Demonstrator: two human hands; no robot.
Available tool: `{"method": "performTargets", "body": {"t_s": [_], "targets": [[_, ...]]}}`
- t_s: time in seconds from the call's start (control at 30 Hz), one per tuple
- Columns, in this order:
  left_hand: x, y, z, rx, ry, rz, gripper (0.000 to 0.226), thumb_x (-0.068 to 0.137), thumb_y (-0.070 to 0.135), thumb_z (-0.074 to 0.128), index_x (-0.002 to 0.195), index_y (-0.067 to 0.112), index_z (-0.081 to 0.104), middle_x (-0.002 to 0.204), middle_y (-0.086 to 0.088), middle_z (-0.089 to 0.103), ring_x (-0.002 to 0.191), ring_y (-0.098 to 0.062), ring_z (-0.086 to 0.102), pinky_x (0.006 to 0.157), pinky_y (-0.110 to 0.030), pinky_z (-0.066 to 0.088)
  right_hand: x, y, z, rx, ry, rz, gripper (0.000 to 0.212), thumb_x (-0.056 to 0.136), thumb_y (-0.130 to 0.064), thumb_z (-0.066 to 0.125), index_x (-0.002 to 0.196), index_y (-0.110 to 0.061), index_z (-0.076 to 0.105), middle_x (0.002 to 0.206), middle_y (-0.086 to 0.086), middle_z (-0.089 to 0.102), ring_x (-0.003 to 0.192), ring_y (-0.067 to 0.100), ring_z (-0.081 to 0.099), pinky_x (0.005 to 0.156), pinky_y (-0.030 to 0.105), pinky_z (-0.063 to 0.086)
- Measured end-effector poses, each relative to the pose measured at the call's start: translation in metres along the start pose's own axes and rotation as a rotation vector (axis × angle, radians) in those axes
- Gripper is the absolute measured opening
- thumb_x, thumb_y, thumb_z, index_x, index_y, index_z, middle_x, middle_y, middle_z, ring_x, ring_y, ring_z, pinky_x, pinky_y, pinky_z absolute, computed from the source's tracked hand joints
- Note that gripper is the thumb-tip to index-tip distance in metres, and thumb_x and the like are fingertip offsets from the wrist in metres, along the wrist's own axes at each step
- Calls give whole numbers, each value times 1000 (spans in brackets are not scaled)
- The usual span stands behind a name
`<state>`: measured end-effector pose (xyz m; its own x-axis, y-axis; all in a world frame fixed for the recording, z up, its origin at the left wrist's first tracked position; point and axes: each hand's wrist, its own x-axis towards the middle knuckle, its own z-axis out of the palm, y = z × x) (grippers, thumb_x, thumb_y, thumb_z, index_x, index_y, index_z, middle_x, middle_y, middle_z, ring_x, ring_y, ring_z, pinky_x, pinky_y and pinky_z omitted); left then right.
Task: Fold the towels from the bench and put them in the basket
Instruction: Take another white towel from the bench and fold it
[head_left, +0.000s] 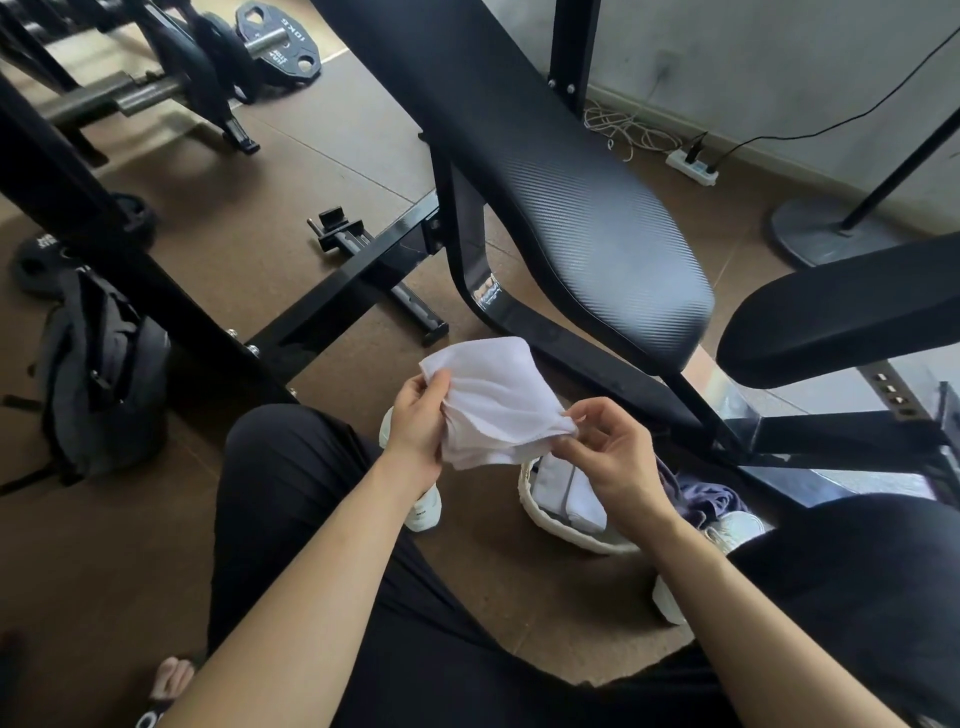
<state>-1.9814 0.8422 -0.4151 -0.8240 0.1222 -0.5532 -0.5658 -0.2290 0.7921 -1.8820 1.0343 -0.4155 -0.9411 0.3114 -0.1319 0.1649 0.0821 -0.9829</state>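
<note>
Head view, one moment, person seated with bare forearms reaching forward over black-trousered knees.

Item 1: left hand (415, 423), wrist bent slightly, thumb up over the cloth's left edge and fingers behind it; grip clamped on the cloth.

Item 2: right hand (610, 452), palm turned toward the left, thumb and forefinger pinched on the cloth's lower right corner, other fingers curled loosely; grip closed on that corner.

Item 3: white, partly folded terry towel (493, 400), held in the air between both hands, above the floor and just above the basket's left rim.

Item 4: round white woven basket (550, 525) on the brown floor between the person's feet, holding folded white towels (576, 493).

Item 5: black padded gym bench, the table (561, 176), slanting away beyond the hands; its pad is bare.

Item 6: purple crumpled cloth (706, 496) on the floor just right of the basket.

Item 7: grey backpack (104, 374) on the floor, far left.
</note>
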Motion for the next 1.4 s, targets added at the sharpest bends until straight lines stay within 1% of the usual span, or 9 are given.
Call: {"method": "performTargets", "body": {"t_s": [0.23, 0.43, 0.53, 0.67, 0.73, 0.87, 1.07, 1.27, 1.4], "targets": [[-1, 4, -1, 99, -83, -61, 46, 93, 27, 70, 136, 22, 56, 121, -7, 70, 106, -26, 68, 65, -32, 57, 2, -2, -6, -20, 190, -52, 17, 85, -3, 78, 90, 0, 62, 79, 24, 64, 68, 30, 67, 63, 36, 59], [-1, 0, 1, 269, -170, -38, 53, 93, 14, 66, 141, 28, 48, 126, 2, 65, 115, -22, 64, 83, -41, 60, 3, 0, -15, -190, 174, -74, 15, 85, 4, 75, 85, -5, 63, 76, 31, 53, 68, 45, 59, 57, 31, 58], [0, 1, 2, 266, -179, -7, 52, 96, 11, 62, 143, 29, 47, 128, 1, 65, 118, -23, 64, 93, -47, 59, 4, 3, -24, -319, 41, -43, 18, 84, 2, 76, 82, -14, 68, 72, 23, 57, 59, 27, 53, 56, 33, 52], [0, 3, 3, 322, -198, 87, 60, 97, 11, 63, 149, 32, 41, 136, 5, 59, 120, -18, 59, 84, -32, 59, 3, 3, -32, -256, -52, 107, 26, 81, 10, 65, 75, -15, 72, 79, 8, 66, 68, 11, 57, 60, 20, 48], [-1, 3, 3, 351, -238, 125, 62, 96, 12, 64, 149, 32, 40, 138, 6, 57, 124, -18, 57, 85, -29, 57, 6, 4, -33, -59, -17, 187, 17, 85, 7, 67, 83, -9, 71, 87, 2, 69, 82, 13, 64, 70, 18, 53], [-6, 3, 4, 348, -315, 160, 59, 96, 11, 64, 146, 34, 42, 134, 7, 61, 123, -16, 62, 86, -27, 59, 12, 11, -30, 342, -231, 369, 43, 88, -10, 72, 129, -21, 63, 137, 5, 60, 124, 29, 61, 104, 55, 51], [-9, 5, 0, 327, -372, 160, 55, 98, 11, 60, 146, 33, 43, 134, 2, 61, 123, -20, 63, 95, -37, 59, 12, 10, -22, 657, -430, 400, 64, 91, -3, 62, 145, -36, 52, 149, 9, 52, 132, 37, 56, 108, 55, 48], [-8, 6, -1, 372, -382, 145, 54, 100, 9, 54, 149, 30, 41, 135, 5, 61, 123, -17, 63, 97, -35, 58, 13, 3, -29, 624, -485, 412, 75, 86, 1, 65, 147, -42, 49, 156, 0, 40, 133, 40, 54, 95, 43, 56], [-4, 2, 0, 450, -330, 176, 60, 100, 9, 56, 151, 31, 36, 134, 11, 58, 124, -11, 59, 91, -27, 56, 14, 1, -32, 464, -417, 397, 75, 87, 7, 69, 144, -39, 53, 147, 12, 45, 124, 42, 60, 90, 45, 59]]}}
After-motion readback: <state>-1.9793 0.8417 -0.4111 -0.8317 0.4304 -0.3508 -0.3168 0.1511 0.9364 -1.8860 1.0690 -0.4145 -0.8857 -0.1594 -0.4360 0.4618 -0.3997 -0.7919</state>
